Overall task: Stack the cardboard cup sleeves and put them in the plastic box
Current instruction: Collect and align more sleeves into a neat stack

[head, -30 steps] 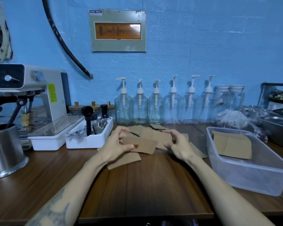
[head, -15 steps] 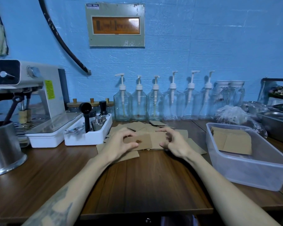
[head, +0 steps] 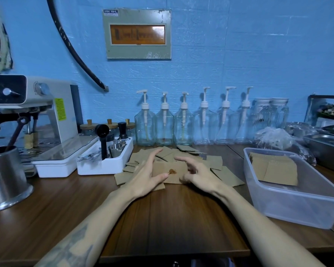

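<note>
Loose brown cardboard cup sleeves (head: 217, 163) lie scattered on the wooden counter in front of the bottles. Above that pile, one flat sleeve with a brown mark (head: 174, 169) is held between both hands. My left hand (head: 147, 175) grips its left end, thumb in front and fingers behind. At the right end, my right hand (head: 198, 175) has curled fingers around the sleeve and is blurred. The clear plastic box (head: 297, 211) stands to the right, with a stack of sleeves (head: 274, 168) inside at its far end.
A white tray of coffee tools (head: 104, 164) sits just left of the pile, and beyond it an espresso machine (head: 52, 120) and a steel pot (head: 6, 178). Pump bottles (head: 164, 126) line the wall. Steel pans (head: 328, 149) and a plastic bag stand behind the box.
Both hands drew closer together around one sleeve and lifted it slightly above the pile. The sleeve's marked face now shows. The camera tilted up a little.
</note>
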### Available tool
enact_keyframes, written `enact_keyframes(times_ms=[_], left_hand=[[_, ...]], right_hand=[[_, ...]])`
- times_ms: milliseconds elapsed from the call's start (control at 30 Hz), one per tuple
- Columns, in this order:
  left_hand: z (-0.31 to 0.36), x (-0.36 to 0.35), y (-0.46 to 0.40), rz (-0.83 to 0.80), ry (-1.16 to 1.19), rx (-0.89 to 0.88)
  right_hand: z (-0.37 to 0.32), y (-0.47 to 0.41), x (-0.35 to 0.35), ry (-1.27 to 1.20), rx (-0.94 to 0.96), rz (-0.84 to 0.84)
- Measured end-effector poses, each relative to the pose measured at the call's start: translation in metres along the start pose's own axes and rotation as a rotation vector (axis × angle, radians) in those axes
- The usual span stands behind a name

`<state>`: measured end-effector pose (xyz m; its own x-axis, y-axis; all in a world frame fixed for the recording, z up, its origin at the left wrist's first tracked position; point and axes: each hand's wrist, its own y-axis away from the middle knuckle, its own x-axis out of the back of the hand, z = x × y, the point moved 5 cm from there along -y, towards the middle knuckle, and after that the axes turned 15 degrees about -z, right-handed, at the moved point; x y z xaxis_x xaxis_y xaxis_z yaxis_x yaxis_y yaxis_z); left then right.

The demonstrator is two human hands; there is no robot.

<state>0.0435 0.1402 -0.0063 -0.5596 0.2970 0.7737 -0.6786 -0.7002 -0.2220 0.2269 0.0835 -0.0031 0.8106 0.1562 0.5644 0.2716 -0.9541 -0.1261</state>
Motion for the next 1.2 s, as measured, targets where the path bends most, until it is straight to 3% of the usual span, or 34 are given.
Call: enact_keyframes(times_ms=[133,500,667,833,1200], left_hand=[[-0.003,-0.001,-0.002,-0.027,-0.104,-0.007],[-0.005,-0.001,-0.003,-0.029,-0.010,-0.069],[-0.012,0.020,0.003,0.108,0.071,-0.001],[-0.027,0.035,0.004,0.193,-0.067,0.036],[-0.029,0.022,-0.025,-0.013,-0.316,0.115]], right_hand=[[0.000,0.002,0.006,0.075,0.058,0.051],[0.001,0.000,0.004,0.104,0.049,0.074],[0.004,0.005,0.025,0.053,0.009,0.195],[0.002,0.006,0.047,0.093,-0.059,0.307],[0.032,0.007,0.055,0.190,-0.180,0.350]])
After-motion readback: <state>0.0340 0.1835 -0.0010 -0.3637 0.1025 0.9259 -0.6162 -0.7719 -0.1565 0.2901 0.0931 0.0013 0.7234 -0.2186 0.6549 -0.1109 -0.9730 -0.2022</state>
